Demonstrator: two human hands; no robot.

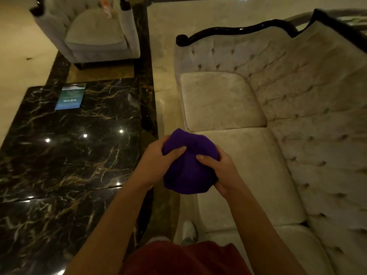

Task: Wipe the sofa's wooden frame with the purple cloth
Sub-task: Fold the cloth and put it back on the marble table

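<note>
Purple cloth [188, 165] is bunched between both hands in front of the person, above the sofa's [278, 126] seat edge. Wiping seems not yet begun; next the cloth must reach the dark wooden frame [238, 30] along the backrest top. Left hand [158, 161] and right hand [220, 171] each clamp their grip around the cloth.

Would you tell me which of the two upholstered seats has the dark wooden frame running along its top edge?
The long tufted sofa at right, topped by a curved dark wooden frame; the armchair is far left.
</note>
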